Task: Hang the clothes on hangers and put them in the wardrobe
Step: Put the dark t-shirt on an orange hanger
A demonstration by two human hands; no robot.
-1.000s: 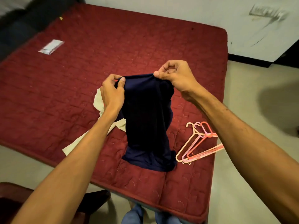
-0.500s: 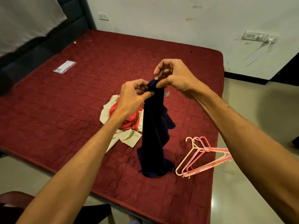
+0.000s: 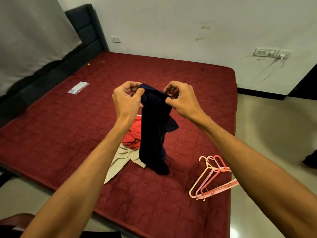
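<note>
Early stage. Left hand [image 3: 127, 98] and right hand [image 3: 181, 98] each pinch the navy garment [image 3: 154, 134] by its top edge, near the hangers [image 3: 212, 176]. Nothing hung yet; red garment [image 3: 135, 133] and beige garment [image 3: 120, 157] lie farther from the hangers.

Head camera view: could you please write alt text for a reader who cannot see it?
The left hand and right hand pinch the top edge of a navy garment, holding it up over a red mattress. A red garment and a beige garment lie beside it; three plastic hangers lie to its right.
</note>
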